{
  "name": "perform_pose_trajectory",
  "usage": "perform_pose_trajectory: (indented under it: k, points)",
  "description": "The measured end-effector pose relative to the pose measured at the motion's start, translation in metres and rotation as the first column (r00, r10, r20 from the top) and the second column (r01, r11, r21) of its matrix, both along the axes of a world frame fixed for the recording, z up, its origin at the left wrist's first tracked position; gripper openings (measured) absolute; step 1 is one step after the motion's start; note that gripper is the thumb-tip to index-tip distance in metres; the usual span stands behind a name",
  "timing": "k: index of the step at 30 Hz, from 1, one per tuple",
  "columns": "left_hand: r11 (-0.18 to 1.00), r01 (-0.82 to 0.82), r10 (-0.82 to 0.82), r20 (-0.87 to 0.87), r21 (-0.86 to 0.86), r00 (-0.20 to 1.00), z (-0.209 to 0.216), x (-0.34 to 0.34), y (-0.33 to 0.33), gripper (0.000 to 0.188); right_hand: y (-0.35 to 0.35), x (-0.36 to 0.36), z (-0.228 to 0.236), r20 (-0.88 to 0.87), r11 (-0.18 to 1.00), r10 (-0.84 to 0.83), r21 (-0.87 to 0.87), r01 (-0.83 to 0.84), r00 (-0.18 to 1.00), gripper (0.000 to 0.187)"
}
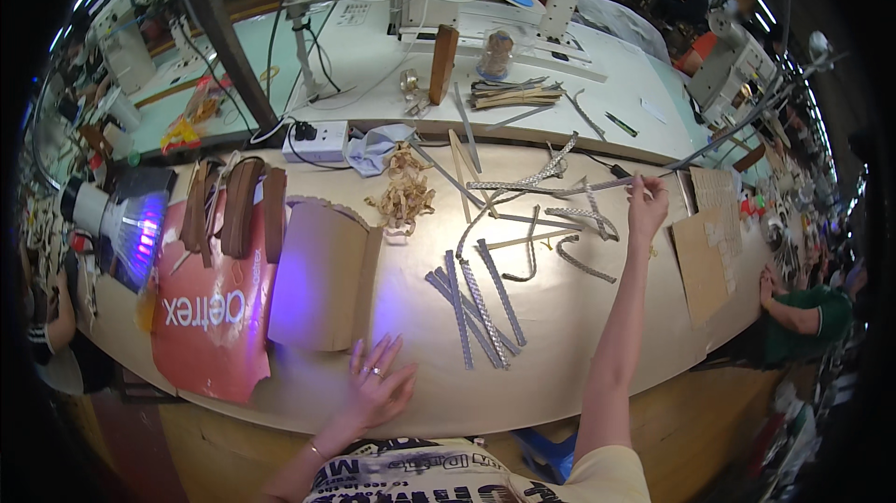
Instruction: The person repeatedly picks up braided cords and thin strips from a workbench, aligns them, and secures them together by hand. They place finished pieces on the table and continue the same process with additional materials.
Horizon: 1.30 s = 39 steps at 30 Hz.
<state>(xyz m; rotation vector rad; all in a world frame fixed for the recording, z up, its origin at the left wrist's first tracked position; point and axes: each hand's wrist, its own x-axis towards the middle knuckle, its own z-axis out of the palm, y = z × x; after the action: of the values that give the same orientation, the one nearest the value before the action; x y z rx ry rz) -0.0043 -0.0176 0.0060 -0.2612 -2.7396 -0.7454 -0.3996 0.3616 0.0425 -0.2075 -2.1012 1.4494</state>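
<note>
One grey strip, pinched by its end over the surface
The right hand grasps its tip between the fingers, probably leaving the length free; the left hand, fingers spread and empty, is beside the curved cardboard.

- The right hand, arm stretched forward, pinches the end of a flat grey strip between its fingertips.
- The left hand, ringed and loosely spread, is just beside the near edge of a curved brown cardboard sheet.
- Between the hands, straight flat grey strips lie partly crossed on the tan-covered table; bent silver-grey braided cords are scattered beyond.
- Farther left, folded brown straps rest on a red printed plastic sheet, near a lamp glowing violet.
- A heap of curled tan ribbon scraps sits near a white power strip.
</note>
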Motion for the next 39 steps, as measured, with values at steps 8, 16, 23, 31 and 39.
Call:
perform_pose_trajectory:
  k: [8,16,23,31,39]
  points:
    - [0.516,0.466,-0.27,-0.38,0.718,0.885,0.218,-0.018,-0.042,0.023,-0.079,0.105,0.071,-0.399,0.906,0.348,-0.09,-0.414,0.848,0.013]
    - [-0.317,0.747,-0.146,-0.809,0.584,0.57,0.268,0.041,-0.088,0.023,-0.145,0.231,0.05,-0.51,0.466,0.472,-0.549,-0.694,0.72,0.023]
    - [-0.278,0.929,-0.047,-0.97,0.243,0.24,0.267,0.008,-0.07,0.023,-0.197,0.274,0.053,-0.517,0.467,0.527,-0.487,-0.738,0.674,0.033]
    - [-0.688,0.565,-0.642,-0.745,0.455,-0.181,0.241,0.014,-0.139,0.052,-0.24,0.277,0.061,-0.472,0.435,0.617,-0.461,-0.773,0.629,0.034]
    - [-0.136,0.486,-0.825,-0.371,0.863,0.427,0.155,-0.032,-0.146,0.05,-0.273,0.283,0.058,-0.42,0.371,0.711,-0.456,-0.809,0.564,0.033]
